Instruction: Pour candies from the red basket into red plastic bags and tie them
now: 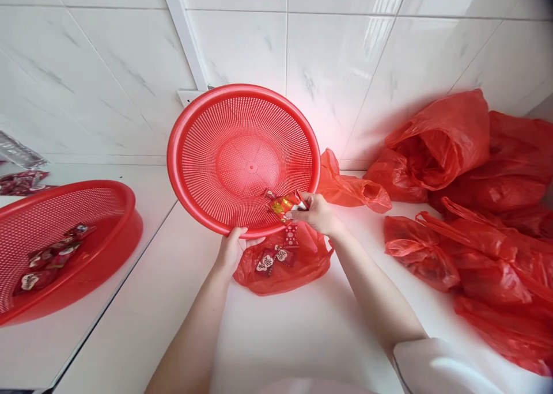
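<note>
A red plastic mesh basket (248, 146) is tipped up so that its inside faces me. My left hand (234, 249) grips its near rim, thumb over the edge and fingers under it. In my right hand (318, 213), closed by the basket's lower right rim, are small wrapped packets (285, 205), red and gold; how many is unclear. Beneath the basket lies an open red plastic bag (298, 270), partly hidden by it. Several dark red packets (273, 258) with white labels rest in that bag.
To the left, a second red basket (125, 221) holds several dark red packets (52, 258). Red plastic bags (488, 256) are heaped on the right, with another bag (352, 189) against the tiled wall (337, 65). A seam (112, 296) crosses the white tabletop (268, 336).
</note>
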### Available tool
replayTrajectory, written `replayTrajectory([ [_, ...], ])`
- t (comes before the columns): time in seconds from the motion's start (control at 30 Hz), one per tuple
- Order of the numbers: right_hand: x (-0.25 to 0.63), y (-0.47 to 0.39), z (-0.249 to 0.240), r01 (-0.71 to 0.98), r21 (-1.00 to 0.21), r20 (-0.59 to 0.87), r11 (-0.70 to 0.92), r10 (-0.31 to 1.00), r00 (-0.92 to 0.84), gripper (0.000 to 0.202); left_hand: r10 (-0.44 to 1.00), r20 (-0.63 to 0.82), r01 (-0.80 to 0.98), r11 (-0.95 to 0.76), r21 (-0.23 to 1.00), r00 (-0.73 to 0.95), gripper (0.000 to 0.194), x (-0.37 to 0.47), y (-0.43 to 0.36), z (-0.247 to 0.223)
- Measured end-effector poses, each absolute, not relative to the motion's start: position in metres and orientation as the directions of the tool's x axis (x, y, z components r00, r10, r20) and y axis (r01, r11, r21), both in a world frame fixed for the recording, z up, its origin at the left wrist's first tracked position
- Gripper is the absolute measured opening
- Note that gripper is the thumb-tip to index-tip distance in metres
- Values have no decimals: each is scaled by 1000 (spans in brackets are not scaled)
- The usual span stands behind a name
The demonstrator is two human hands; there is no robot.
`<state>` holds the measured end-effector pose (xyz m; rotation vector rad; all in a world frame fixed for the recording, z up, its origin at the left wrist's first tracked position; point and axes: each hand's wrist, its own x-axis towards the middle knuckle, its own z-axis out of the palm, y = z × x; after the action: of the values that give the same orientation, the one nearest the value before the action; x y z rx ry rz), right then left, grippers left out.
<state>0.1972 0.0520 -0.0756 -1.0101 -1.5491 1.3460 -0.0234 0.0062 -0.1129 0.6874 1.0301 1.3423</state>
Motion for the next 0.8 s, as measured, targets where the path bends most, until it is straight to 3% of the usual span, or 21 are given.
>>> replayTrajectory([
  [0.1, 202, 49, -71, 140, -978, 92, 154, 924, -370, 25, 976, -202, -454, 141, 880, -87, 18, -26, 8, -115],
  [0.3, 203, 43, -66, 307, -924, -22, 228, 769, -638, 24, 979, -198, -483, 147, 863, -57, 25, -31, 11, -120],
  [0.37, 199, 41, -66, 442, -851, -14, 285, 828, -560, 21, 979, -190, -482, 130, 867, -78, 26, -31, 12, -120],
  [0.47, 193, 40, -67, 602, -724, 141, 336, 927, -349, 20, 975, -200, -449, 135, 883, -100, 19, -30, 10, -118],
  [0.6, 187, 43, -76, 687, -565, 319, 456, 889, -328, 29, 969, -248, -390, 231, 892, 7, 23, -25, 4, -115],
  [0.7, 184, 45, -87, 783, -448, 239, 432, 901, -361, 56, 961, -267, -359, 277, 892, 78, 28, -21, 0, -116],
  [0.8, 183, 44, -94, 757, -462, 76, 462, 871, -485, 61, 964, -251, -343, 266, 901, 87, 29, -19, 0, -119],
])
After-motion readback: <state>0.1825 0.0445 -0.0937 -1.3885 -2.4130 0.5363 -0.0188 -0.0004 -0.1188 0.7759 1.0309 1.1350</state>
